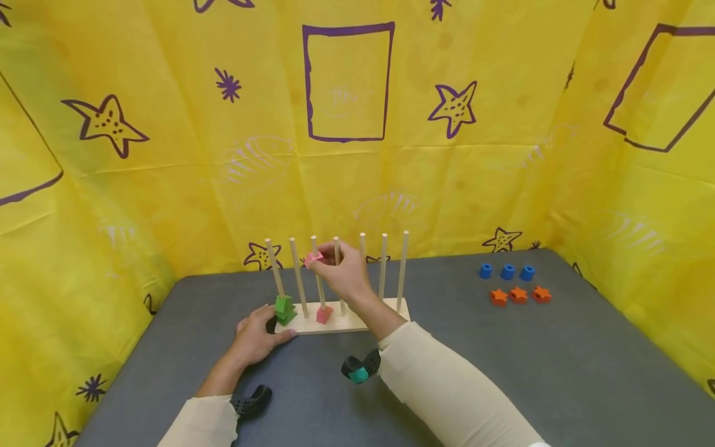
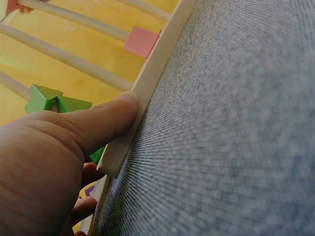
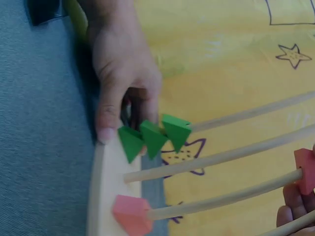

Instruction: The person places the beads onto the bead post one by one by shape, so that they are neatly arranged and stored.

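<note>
A wooden peg board (image 1: 313, 326) with a row of several upright rods stands on the table. My left hand (image 1: 256, 338) grips its left end, the thumb (image 2: 118, 115) lying along the front edge and the other fingers behind. Three green triangular blocks (image 3: 153, 139) are stacked on the leftmost rod. On the third rod, one pink block (image 1: 324, 315) sits at the bottom. My right hand (image 1: 349, 273) pinches a second pink block (image 3: 306, 169) high on that same rod, which passes through it. The right hand hides part of the rods behind it in the head view.
To the right on the grey table (image 1: 447, 360) lie three blue ring-shaped blocks (image 1: 508, 272) and, in front of them, three orange star blocks (image 1: 518, 295). A yellow patterned cloth (image 1: 346, 186) hangs behind and at both sides. Dark straps (image 1: 252, 402) are at the wrists.
</note>
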Tool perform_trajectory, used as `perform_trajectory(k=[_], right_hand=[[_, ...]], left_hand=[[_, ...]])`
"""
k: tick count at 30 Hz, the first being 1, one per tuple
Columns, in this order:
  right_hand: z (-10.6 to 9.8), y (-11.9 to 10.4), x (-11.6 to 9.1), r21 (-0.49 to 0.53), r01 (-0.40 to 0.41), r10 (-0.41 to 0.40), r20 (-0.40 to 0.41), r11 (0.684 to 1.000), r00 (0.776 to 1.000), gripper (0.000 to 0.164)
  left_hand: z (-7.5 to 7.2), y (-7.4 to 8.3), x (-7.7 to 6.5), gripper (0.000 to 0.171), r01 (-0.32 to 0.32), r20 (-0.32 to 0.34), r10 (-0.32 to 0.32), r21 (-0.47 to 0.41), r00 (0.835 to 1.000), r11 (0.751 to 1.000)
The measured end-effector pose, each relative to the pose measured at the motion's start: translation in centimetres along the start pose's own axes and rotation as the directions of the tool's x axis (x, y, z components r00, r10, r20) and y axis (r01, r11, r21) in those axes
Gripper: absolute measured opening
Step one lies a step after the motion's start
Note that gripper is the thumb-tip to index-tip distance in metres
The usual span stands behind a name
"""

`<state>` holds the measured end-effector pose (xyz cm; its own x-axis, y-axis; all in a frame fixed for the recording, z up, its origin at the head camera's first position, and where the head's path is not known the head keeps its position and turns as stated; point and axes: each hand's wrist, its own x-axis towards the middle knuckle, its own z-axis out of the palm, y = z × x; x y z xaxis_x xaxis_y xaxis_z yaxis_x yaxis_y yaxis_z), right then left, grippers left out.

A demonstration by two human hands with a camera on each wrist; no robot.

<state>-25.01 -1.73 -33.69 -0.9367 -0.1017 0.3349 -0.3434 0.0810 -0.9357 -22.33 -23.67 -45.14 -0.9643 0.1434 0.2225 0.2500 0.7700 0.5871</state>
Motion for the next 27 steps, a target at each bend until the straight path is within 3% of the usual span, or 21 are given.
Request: perform_trajectory(k=[13,27], right_hand=[[0.7,3.3,-1.4,0.037,-0.061,0.061,-0.002,0.997,0.998,0.029],[1.1,6.6,-2.6,-0.020,-0.080,0.079,-0.006,0.997,0.997,0.028]], left_hand=[[-0.4,0.1,0.0,0.059,0.012,0.015,-0.012,0.000,1.000,1.000],[-0.3,0.3,-0.1,0.063,0.054,0.031,-0.054,0.020,0.998,0.998]])
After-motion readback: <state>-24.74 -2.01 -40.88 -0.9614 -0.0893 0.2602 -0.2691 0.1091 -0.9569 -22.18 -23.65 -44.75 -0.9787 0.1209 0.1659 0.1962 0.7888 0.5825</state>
